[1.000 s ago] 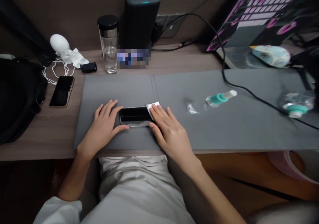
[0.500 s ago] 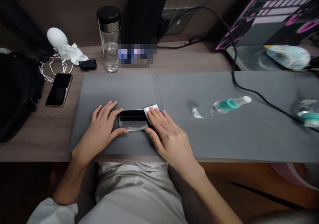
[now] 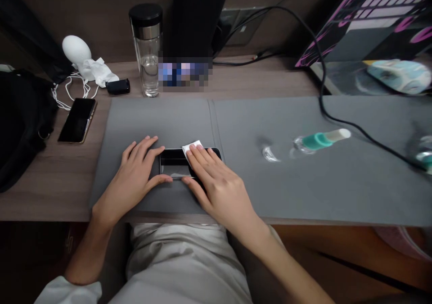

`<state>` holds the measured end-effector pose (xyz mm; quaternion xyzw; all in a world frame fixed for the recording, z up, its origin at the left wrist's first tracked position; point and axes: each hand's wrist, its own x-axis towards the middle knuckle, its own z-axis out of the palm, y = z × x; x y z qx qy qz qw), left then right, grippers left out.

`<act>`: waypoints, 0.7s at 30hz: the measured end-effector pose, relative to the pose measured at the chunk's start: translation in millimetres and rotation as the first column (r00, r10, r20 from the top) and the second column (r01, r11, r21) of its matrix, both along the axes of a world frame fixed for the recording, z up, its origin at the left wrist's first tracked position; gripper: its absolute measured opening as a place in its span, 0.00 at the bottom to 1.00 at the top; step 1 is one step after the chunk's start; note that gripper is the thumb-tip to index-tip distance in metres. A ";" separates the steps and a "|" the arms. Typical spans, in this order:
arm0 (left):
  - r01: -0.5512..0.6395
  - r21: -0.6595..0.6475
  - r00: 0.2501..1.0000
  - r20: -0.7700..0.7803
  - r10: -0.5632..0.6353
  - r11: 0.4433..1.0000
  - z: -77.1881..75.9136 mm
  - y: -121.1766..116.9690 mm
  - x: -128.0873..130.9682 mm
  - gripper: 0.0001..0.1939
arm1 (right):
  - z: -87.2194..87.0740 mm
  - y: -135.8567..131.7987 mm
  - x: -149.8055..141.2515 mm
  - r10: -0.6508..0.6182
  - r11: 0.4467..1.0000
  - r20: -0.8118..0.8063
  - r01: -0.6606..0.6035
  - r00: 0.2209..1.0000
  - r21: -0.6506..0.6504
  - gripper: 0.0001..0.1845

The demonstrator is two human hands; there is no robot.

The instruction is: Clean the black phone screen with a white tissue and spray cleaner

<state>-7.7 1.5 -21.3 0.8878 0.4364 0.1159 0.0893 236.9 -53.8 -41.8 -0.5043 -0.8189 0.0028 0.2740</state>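
A black smartphone [image 3: 173,164] lies lengthwise on a grey desk mat, its glossy screen up. My left hand [image 3: 137,173] grips the phone's left end between thumb and index finger, while the other fingers rest spread on the mat. Under the fingertips of my right hand [image 3: 216,178] a folded white wipe [image 3: 191,146] is pressed flat to the screen. My right thumb sits at the phone's near edge. Part of the screen is hidden by the right hand.
On the grey mat [image 3: 162,119], a spray bottle with a green collar [image 3: 317,140] lies on its side beside its clear cap [image 3: 270,153]. A glass water bottle [image 3: 148,65], a second phone [image 3: 77,120] and a black cable [image 3: 357,126] are around it. A patterned mouse [image 3: 400,76] sits far right.
My right hand has slid left across the screen with the wipe, uncovering the phone's right end. My left hand keeps its place at the phone's left end.
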 end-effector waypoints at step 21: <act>0.011 0.022 1.000 -0.009 -0.011 1.000 -0.2 -1.6 1.5 0.34 | 10.7 -19.9 -23.5 0.110 0.994 0.012 -0.110 0.994 -0.030 0.30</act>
